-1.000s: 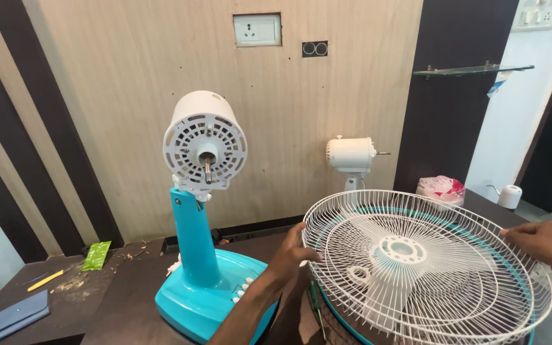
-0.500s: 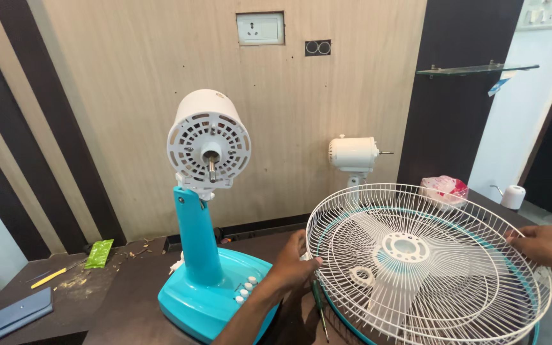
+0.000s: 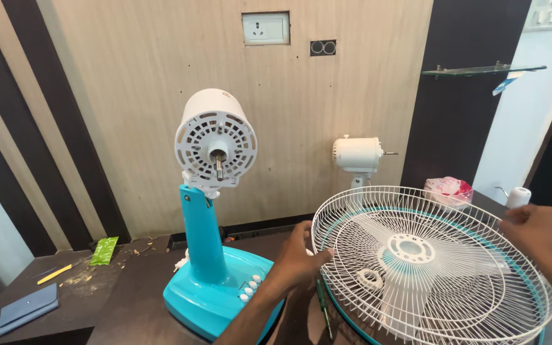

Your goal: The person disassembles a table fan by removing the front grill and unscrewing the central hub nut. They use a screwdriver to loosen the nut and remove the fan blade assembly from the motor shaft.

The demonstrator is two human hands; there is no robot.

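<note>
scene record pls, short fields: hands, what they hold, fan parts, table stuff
left hand: grips the left rim of the white wire fan guard
right hand: grips the guard's right rim
guard: held tilted, teal ring at its edge, white blades showing through the wires
fan stand: teal base and column, white motor housing with bare shaft, no blades or guard on it
second motor: white motor unit by the wall behind
table: dark table; green packet, yellow tool, blue-grey pad at left
wall: socket plate

Pale wood-panel wall (image 3: 161, 83) with dark stripes, wall socket (image 3: 266, 28) (white), glass shelf (image 3: 480, 70), dark table (image 3: 97, 300)
</note>
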